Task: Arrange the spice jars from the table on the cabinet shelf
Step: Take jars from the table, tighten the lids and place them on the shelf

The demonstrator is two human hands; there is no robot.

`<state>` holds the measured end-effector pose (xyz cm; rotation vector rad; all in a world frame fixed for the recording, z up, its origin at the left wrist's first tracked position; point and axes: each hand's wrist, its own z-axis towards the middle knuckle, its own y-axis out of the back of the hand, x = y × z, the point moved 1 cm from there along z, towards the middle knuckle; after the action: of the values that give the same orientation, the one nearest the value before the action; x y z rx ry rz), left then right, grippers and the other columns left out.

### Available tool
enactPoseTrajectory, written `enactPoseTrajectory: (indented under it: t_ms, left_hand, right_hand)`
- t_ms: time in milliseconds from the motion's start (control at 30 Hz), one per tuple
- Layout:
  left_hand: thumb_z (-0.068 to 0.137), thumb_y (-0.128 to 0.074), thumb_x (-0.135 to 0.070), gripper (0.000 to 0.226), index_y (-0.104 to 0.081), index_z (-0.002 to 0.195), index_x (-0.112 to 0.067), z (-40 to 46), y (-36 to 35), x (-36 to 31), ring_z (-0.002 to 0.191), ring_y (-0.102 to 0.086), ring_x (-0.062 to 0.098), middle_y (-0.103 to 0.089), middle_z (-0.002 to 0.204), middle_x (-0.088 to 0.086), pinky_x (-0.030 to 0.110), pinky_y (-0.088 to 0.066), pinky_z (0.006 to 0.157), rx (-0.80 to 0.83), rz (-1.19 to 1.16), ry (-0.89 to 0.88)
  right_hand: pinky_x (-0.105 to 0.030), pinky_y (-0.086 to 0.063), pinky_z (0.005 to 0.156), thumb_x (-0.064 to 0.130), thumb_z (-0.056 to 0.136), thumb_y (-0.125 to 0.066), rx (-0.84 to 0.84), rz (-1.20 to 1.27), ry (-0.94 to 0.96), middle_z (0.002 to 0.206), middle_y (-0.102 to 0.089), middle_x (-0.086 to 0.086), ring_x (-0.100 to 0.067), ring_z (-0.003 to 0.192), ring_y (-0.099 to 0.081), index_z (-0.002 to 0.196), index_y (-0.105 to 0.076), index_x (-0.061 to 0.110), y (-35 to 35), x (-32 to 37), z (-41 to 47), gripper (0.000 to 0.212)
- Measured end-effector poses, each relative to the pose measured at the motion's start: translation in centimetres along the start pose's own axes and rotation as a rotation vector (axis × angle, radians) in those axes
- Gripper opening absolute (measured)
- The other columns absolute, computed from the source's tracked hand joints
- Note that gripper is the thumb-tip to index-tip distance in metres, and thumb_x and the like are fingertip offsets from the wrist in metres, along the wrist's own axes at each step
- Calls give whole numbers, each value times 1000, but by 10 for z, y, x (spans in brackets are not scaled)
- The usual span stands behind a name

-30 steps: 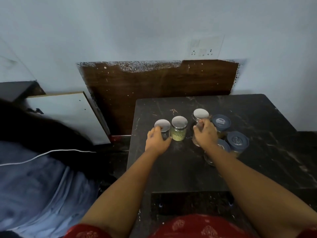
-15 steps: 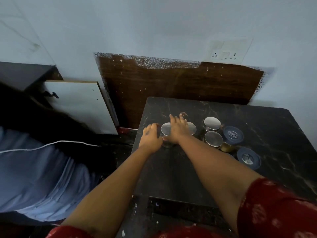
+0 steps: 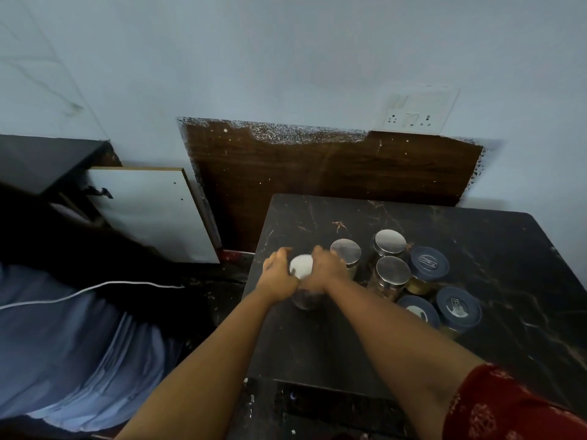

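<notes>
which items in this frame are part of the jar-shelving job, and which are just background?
Job:
- glass jar with pale round lid, gripped between left hand and right hand
- three steel-lidded glass jars
- three dark blue-lidded jars
- black marble-pattern table
- open white cabinet door

Background:
- white wall socket plate
- dark brown wooden board
- blue-grey cloth

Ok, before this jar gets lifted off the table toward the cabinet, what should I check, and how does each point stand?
1. Both hands on the jar: ok, left hand and right hand flank the silver-lidded jar.
2. Lid seated: cannot tell.
3. Neighbouring jar apart from the right hand: not ok, it sits close behind the hand.
4. Cabinet door open: ok.
5. Shelf space: cannot tell, interior hidden.
6. Remaining jars upright on the table: ok.
</notes>
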<state>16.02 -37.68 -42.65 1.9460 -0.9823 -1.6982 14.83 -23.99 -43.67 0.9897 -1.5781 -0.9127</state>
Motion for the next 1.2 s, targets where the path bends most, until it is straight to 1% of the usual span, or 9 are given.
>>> enactPoseTrajectory:
  t_ms: [67, 167, 300, 433, 533, 667, 800, 933, 1200]
  left_hand:
    - [76, -69, -11, 87, -23, 149, -25, -2, 3, -3, 138, -30, 29, -34, 147, 5, 45, -35, 110, 31, -44, -2]
    - [72, -73, -19, 101, -11, 149, -38, -7, 11, -18, 128, -42, 33, -34, 145, 5, 49, -49, 98, 30, -180, -76]
    - [64, -86, -36, 93, -24, 132, -27, -10, 21, -41, 107, -57, 16, -51, 125, 2, 35, -55, 83, -34, -421, -74]
    - [67, -77, -48, 80, -47, 136, -19, -20, 18, -65, 110, -65, 30, -64, 125, 14, 42, -55, 85, 367, -1071, 85]
    - [80, -62, -52, 56, -60, 127, -22, -26, 19, -75, 109, -66, 28, -69, 119, 12, 41, -54, 87, 386, -1029, 29]
    - [90, -53, -49, 47, -40, 123, -19, -27, 20, -88, 96, -59, 18, -56, 119, 10, 28, -52, 63, 116, -743, 45]
    - [88, -52, -63, 58, -37, 123, -19, -29, 16, -101, 82, -59, 10, -56, 107, 2, 25, -51, 60, 52, -636, 63]
    - [88, -53, -62, 63, -56, 130, -15, -28, 18, -108, 105, -68, 31, -68, 119, 15, 48, -53, 95, 295, -1067, 91]
    - [91, -47, -62, 56, -65, 122, -19, -24, 21, -130, 97, -72, 27, -72, 112, 13, 36, -59, 70, 448, -1200, 93]
  right_hand:
    - [-35, -47, 75, 71, 51, -68, -31, 263, -119, 112, -60, -5, -26, 103, -58, 114, -47, 20, 16, 5, -1, 84]
    - [-36, -48, 84, 92, 41, -55, 37, 529, -237, 123, -58, -2, -26, 112, -57, 128, -48, 19, 49, 15, -5, 114]
    - [-46, -51, 95, 100, 42, -45, 152, 983, -225, 119, -67, -8, -26, 104, -66, 119, -64, 17, 78, 12, -17, 115]
    - [-46, -54, 89, 80, 54, -68, 370, 1455, -203, 114, -70, -15, -32, 102, -69, 117, -70, 18, 91, 6, -39, 88]
    - [-46, -57, 83, 71, 63, -72, 332, 1513, -179, 110, -72, -14, -31, 98, -71, 117, -69, 21, 100, 2, -49, 73]
    - [-43, -58, 80, 69, 66, -71, 155, 1341, -260, 100, -75, -11, -31, 89, -73, 117, -66, 18, 105, -3, -57, 72]
    - [-50, -54, 88, 69, 82, -55, 63, 1323, -334, 101, -73, -14, -32, 91, -71, 117, -62, 15, 109, 7, -59, 64]
    - [-49, -56, 86, 68, 60, -75, 76, 1321, -321, 101, -73, -14, -33, 90, -72, 114, -62, 17, 123, 4, -60, 76]
    - [-49, -56, 85, 74, 61, -70, -51, 1399, -310, 96, -74, -11, -31, 87, -72, 104, -63, 21, 140, 1, -52, 69]
